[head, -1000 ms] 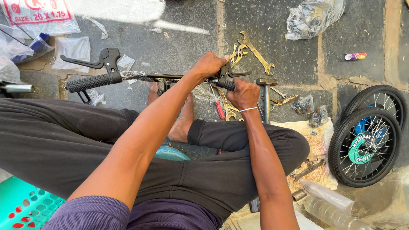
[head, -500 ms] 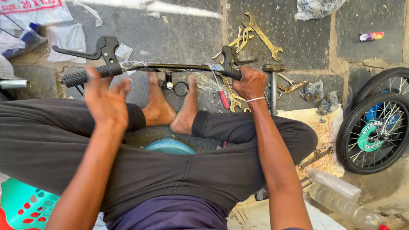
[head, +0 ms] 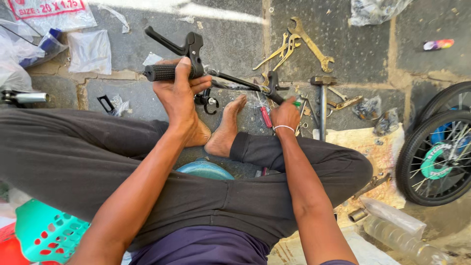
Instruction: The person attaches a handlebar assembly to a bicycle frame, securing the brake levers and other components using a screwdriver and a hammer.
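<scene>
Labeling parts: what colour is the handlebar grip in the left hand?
Black, ribbed rubber handlebar grip, held by the left hand. Shows best in the head view.

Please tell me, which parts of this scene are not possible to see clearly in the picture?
- Head view: the right hand covers whatever it holds at the handlebar; its fingers are hidden.
- The left hand covers part of the black grip.
- The wheel is cut off by the right edge.
- The clear bottle runs off the bottom edge.

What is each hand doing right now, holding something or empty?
Left hand: closed around the black rubber grip of the bicycle handlebar.
Right hand: closed near the handlebar's other end; what it holds cannot be told.
</scene>
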